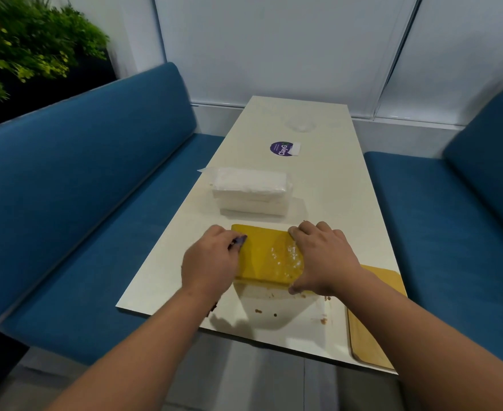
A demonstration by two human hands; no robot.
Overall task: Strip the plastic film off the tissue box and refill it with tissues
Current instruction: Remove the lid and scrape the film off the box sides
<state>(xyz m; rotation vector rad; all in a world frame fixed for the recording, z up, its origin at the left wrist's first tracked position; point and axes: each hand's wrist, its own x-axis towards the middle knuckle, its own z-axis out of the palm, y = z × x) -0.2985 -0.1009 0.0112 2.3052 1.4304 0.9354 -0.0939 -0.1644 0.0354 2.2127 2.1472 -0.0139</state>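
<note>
Yellow box point(259, 256) lies flat on bench point(333, 185) between both hands, crinkled film point(284, 256) over its right half. Left hand point(208, 262) pinches a small blue item at box's left edge; right hand point(321, 256) grips right end. Tissues point(251, 188) just beyond.

Single head-worn view, wide-angle, edges bowed. Set above the near end of the surface point(318, 179), facing forward and tilted down along its length toward the far wall point(274, 48). Close to the near edge, with both forearms entering from the bottom corners and the yellow box point(262, 253) near centre. Blue bench point(81, 179) along the left, a second blue seat point(452, 221) on the right. No second view to overlap.
</note>
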